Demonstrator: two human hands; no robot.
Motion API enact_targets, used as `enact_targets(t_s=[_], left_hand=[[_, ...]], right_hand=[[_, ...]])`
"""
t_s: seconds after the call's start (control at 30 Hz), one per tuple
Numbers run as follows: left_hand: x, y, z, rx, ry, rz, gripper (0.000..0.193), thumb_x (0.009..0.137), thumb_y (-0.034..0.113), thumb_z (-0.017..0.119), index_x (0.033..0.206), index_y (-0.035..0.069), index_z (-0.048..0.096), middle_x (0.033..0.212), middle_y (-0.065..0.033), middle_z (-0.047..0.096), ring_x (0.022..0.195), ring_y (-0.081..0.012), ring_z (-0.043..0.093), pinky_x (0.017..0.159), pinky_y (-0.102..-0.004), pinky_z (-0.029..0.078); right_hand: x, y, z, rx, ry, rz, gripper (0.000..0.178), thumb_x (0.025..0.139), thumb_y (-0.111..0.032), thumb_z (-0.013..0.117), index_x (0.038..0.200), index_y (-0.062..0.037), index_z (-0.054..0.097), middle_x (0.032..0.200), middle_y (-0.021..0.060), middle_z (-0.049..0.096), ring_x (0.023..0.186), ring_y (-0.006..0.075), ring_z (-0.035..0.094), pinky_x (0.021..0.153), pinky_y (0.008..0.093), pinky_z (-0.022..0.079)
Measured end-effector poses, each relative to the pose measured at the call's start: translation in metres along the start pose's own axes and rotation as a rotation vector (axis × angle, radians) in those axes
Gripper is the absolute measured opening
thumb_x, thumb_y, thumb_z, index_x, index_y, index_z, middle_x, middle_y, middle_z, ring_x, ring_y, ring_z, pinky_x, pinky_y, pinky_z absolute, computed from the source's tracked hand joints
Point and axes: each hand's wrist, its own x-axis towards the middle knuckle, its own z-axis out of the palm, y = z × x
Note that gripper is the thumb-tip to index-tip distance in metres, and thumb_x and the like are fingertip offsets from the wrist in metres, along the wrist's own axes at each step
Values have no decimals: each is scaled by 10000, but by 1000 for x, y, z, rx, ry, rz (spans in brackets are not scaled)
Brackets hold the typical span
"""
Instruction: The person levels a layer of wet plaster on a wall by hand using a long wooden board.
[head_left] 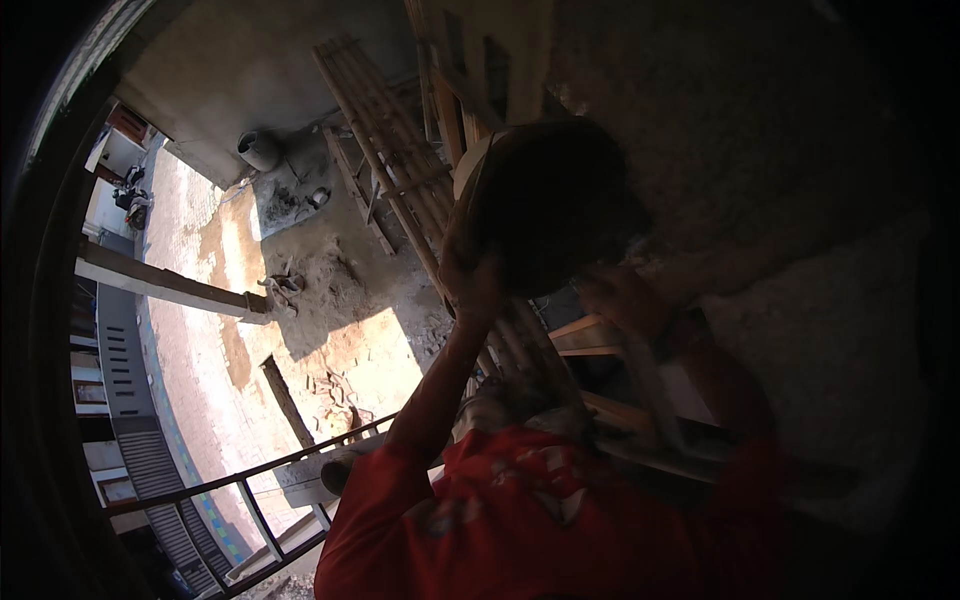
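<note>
A large, dark, rounded bucket-like container (555,205) is held up in front of me, tilted, with a paler patch along its left edge. Its inside and contents are lost in shadow. My left hand (475,285) is closed on its near left side, arm stretched forward. At the lower right edge of the container, my right hand (622,300) has its fingers curled in against it; deep shade blurs the exact grip. Beyond and below the container lean long bamboo poles (385,140).
Rough wall (790,300) fills the right side. A dark metal railing (250,515) and a pipe end (335,475) are at lower left. Far below lie a sunlit ground with rubble (340,395), a drum (258,150) and a concrete beam (165,280). Wooden framing (590,335) stands beside the poles.
</note>
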Motion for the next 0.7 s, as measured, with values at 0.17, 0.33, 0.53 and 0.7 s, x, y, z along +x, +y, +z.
enact_targets(t_s=[0.17,0.33,0.53,0.7], left_hand=[[-5,2,8,-23,25,-56,525,769,101,709,1238,-31,512,1170,-123,594,1074,-199,549,937,-321,427],[-9,-9,-40,-130,164,-156,471,811,39,660,1253,-7,503,1183,-113,581,1079,-196,552,938,-314,432],[-18,-40,-68,-150,240,-126,505,789,-26,648,1272,-19,499,1243,-118,560,1111,-203,545,956,-326,430],[-44,-57,-135,-107,367,-151,496,785,-32,582,1271,-30,488,1221,-126,572,1087,-220,560,950,-334,437]], right_hand=[[-2,1,-7,-87,9,-184,353,891,-265,587,1152,-27,574,784,45,605,624,121,561,606,297,472],[-17,-45,-40,-456,155,-245,325,854,-203,624,1124,-28,577,887,102,649,799,209,635,721,347,497],[-67,-134,-79,-526,47,-236,373,797,-157,684,1137,-50,576,1032,123,644,966,241,640,812,355,498],[-46,-148,-83,-492,-43,-312,403,854,-269,637,1171,-27,576,1076,124,637,954,263,635,920,412,457]])
